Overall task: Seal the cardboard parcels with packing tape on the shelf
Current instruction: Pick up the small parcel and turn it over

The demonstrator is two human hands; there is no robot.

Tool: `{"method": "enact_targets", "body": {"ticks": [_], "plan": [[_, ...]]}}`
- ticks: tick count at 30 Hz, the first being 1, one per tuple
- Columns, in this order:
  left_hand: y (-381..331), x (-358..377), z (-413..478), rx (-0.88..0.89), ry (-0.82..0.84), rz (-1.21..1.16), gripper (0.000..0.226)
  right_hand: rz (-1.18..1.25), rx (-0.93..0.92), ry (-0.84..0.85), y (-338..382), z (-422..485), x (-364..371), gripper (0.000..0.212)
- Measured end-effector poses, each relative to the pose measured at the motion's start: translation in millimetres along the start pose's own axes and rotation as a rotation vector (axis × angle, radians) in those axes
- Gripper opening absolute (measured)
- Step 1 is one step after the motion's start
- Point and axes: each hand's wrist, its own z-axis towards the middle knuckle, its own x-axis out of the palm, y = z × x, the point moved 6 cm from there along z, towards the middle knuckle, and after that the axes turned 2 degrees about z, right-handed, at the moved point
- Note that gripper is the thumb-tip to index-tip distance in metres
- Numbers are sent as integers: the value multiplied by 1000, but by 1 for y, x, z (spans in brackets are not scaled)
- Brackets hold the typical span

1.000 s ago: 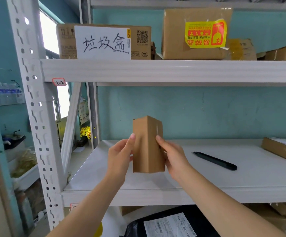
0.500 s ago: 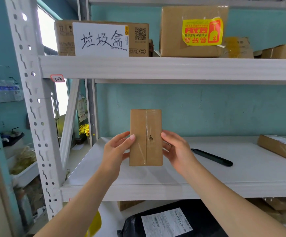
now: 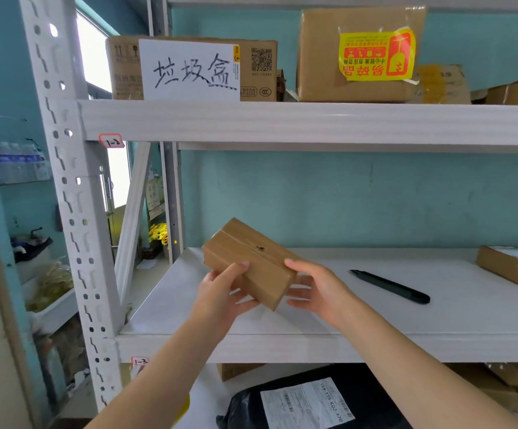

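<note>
Parcel: small brown cardboard box (image 3: pixel 251 258) above white metal shelf (image 3: pixel 437 320), tilted 10-to-4 o'clock.
Left hand (image 3: pixel 220 292): grips its 7 o'clock side.
Right hand (image 3: pixel 319 289): holds its 4 o'clock end.

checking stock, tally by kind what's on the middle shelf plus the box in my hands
brown cardboard parcels: 2, the held parcel and the labelled parcel at right
slim black pen-shaped tool: 1
total: 3
</note>
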Motion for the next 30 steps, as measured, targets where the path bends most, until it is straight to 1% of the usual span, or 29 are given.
{"method": "enact_targets", "body": {"ticks": [1,3,5,6,9,11,14,17,20,21,23,25,27,30], "plan": [[2,0,0,-10,4,-26,41,16,34,18,-4,0,1,33],[6,-2,0,-26,-7,38,52,76,48,39,-8,0,0,31],[6,-10,2,-41,-59,138,59,110,18,23,-7,2,-1,29],[4,-15,3,-56,-85,136,58,114,-6,3,-6,4,-4,30],[-5,-37,7,-121,-169,49,49,95,-72,-70,-2,7,-11,32],[-8,-50,8,-165,-182,130,46,57,-84,-119,-2,11,-17,34],[-8,-65,8,-187,-186,316,43,-9,-30,-155,-9,18,-19,41],[-13,-77,6,-149,-231,471,39,-94,25,-209,-18,27,-16,52],[-18,-81,5,-60,-292,627,22,-210,29,-279,-23,33,-15,66],[-19,-81,4,-43,-298,677,17,-228,35,-308,-26,36,-16,66],[-20,-80,3,-31,-291,732,12,-283,30,-359,-31,39,-19,53],[-20,-81,2,-20,-284,753,12,-418,-20,-405,-29,40,-21,47],[-21,-81,1,-13,-284,785,12,-516,-63,-429,-26,40,-20,49],[-24,-82,-4,20,-284,845,10,-560,-111,-464,-18,35,-16,63]]}}
